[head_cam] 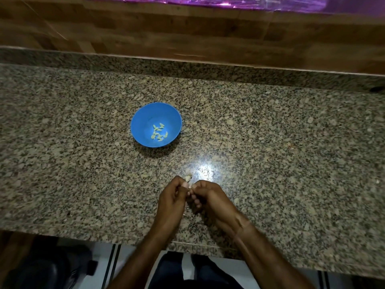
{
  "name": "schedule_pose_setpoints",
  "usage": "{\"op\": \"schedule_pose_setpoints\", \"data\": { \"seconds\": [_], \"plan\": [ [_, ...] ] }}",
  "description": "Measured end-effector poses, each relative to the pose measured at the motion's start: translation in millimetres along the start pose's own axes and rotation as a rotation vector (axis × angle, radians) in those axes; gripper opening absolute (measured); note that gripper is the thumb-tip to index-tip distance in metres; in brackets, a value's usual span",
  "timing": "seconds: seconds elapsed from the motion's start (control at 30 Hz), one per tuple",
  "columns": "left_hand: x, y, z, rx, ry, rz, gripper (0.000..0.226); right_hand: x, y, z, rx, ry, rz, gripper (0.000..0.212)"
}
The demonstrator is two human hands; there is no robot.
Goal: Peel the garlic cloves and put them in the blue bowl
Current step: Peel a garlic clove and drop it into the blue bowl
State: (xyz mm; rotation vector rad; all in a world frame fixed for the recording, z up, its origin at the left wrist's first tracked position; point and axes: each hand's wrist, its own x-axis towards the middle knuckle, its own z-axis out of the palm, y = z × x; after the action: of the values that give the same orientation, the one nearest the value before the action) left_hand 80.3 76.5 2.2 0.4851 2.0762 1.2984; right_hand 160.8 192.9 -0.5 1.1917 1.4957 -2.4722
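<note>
Garlic clove (188, 177), nearer than blue bowl (145, 117): only pale tip shows, rest hidden behind left hand (170, 203) fingers; what right hand (210, 199) pinches not discernible
Peeled cloves (158, 132) inside blue bowl: too small to count
Purple sheet (208, 2) far beyond blue bowl: cut by top edge
Dark object (378, 89) far right of blue bowl: cut by right edge

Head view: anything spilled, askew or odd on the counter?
Nothing stands out. The blue bowl sits upright on the counter with peeled cloves inside, none spilled around it. The left hand and right hand pinch one garlic clove. Pale flecks could be peel or stone pattern; cannot tell.
</note>
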Motion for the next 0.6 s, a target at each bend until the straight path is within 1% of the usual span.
{"op": "schedule_pose_setpoints", "data": {
  "seconds": [0.03,0.07,0.13,0.2,0.3,0.4,0.43,0.53,0.57,0.6],
  "plan": [
    [-1.4,-0.8,0.5,0.019,0.023,0.086,0.026,0.0,-1.9,0.3,0.073,-0.013,0.068,0.023],
    [-1.7,0.0,1.1,-0.030,0.043,0.094,0.025,0.3,-0.1,-0.1,0.112,-0.015,0.084,0.023],
    [-1.7,3.4,3.2,-0.183,0.056,-0.003,0.022,-1.2,1.0,0.9,0.087,0.003,0.028,0.023],
    [-3.8,7.8,2.9,-0.245,0.067,-0.061,0.020,-2.9,4.4,0.4,0.009,0.031,-0.055,0.022],
    [-4.0,3.5,2.1,-0.174,0.097,-0.055,0.017,-5.1,3.8,2.5,-0.105,0.080,-0.151,0.022],
    [-4.4,-0.4,1.7,-0.075,0.135,0.011,0.015,-6.6,7.2,6.2,-0.078,0.103,-0.118,0.024],
    [-4.8,-0.5,3.0,-0.048,0.146,0.012,0.015,-7.3,9.3,7.6,-0.155,0.140,-0.159,0.025],
    [-5.9,-2.2,5.9,-0.034,0.154,-0.035,0.017,-5.8,15.4,6.0,-0.595,0.263,-0.418,0.023],
    [-6.4,-2.9,6.5,-0.040,0.149,-0.048,0.018,-5.4,16.1,6.5,-0.690,0.275,-0.483,0.023],
    [-7.0,-2.6,6.7,-0.038,0.144,-0.047,0.018,-4.5,17.0,6.3,-0.690,0.277,-0.491,0.024]
  ]
}}
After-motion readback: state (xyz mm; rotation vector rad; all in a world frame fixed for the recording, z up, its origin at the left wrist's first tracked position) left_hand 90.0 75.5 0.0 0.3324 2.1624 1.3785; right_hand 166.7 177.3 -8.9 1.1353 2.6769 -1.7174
